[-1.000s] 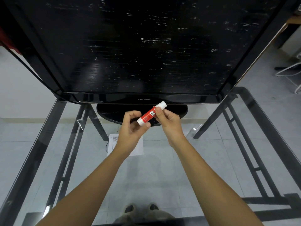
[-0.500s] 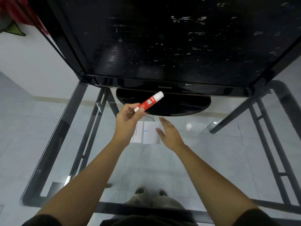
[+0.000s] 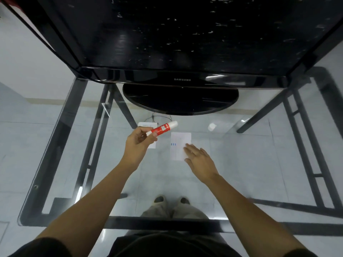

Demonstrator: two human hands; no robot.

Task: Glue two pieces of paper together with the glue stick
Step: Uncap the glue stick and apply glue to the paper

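Note:
My left hand (image 3: pixel 138 143) holds a red and white glue stick (image 3: pixel 163 128) by its lower end, tilted up to the right above the glass table. Its white tip points toward the monitor base. A white slip of paper (image 3: pixel 179 143) with small blue marks lies flat on the glass. My right hand (image 3: pixel 199 160) rests open with its fingertips on that slip's lower right corner. A second white paper (image 3: pixel 147 125) lies to the left, mostly hidden behind my left hand. A small white cap (image 3: pixel 212 126) sits on the glass to the right.
A large black monitor (image 3: pixel 181 79) on an oval stand (image 3: pixel 180 101) fills the far side of the glass table (image 3: pixel 241 173). A thin cable (image 3: pixel 159 115) runs out from under the stand. Black frame legs and my feet show through the glass.
My right hand let go of the glue stick and dropped flat onto the right paper. The left hand keeps the stick and has lowered slightly. A white cap now lies on the glass.

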